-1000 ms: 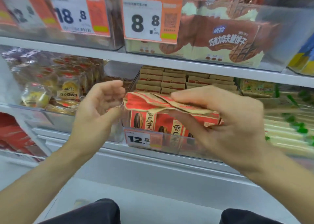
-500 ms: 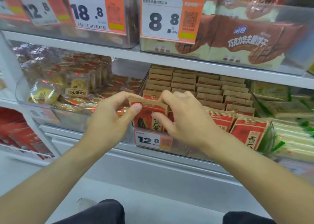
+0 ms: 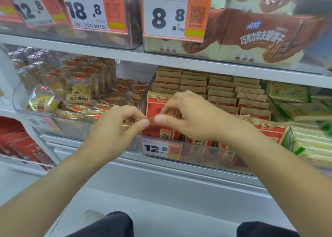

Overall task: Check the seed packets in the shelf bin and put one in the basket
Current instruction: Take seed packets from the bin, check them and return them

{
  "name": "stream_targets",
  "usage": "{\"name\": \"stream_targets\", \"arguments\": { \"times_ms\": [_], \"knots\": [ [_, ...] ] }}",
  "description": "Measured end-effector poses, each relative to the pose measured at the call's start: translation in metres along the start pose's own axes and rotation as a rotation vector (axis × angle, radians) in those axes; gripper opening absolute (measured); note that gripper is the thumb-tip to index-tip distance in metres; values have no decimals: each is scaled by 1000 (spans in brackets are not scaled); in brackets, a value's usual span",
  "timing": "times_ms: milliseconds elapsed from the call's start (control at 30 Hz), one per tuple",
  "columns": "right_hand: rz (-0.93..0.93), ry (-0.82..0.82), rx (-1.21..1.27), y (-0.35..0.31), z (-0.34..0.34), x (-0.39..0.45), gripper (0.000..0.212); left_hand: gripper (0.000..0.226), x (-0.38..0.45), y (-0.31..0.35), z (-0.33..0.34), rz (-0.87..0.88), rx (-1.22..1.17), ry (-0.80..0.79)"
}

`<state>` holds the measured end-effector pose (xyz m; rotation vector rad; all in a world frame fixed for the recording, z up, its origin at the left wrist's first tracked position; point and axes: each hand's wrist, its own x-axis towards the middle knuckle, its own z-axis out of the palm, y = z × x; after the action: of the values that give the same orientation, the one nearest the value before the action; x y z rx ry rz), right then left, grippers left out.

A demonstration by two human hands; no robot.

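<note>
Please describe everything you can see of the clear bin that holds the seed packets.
The clear bin is transparent plastic and sits on the middle shelf. An orange and white price tag reading 12.8 is on its front left. Rows of red and tan seed packets stand upright inside. Both hands hover over its front left corner.

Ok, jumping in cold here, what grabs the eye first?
Both hands meet mid-frame: left hand and right hand pinch one seed packet at the front of the clear shelf bin. Above, a big orange 8.8 price tag dominates the upper shelf.
</note>
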<state>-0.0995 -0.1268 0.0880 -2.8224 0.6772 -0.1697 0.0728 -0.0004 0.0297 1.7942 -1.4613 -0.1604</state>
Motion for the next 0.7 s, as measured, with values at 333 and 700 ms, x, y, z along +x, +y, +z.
{"name": "stream_targets", "arguments": {
  "times_ms": [333, 700],
  "knots": [
    [120, 59, -22, 13, 9, 26, 39, 7, -6, 5, -9, 13, 87, -79],
    [337, 92, 154, 9, -9, 50, 29, 43, -9, 4, -9, 62, 148, -155]
  ]
}}
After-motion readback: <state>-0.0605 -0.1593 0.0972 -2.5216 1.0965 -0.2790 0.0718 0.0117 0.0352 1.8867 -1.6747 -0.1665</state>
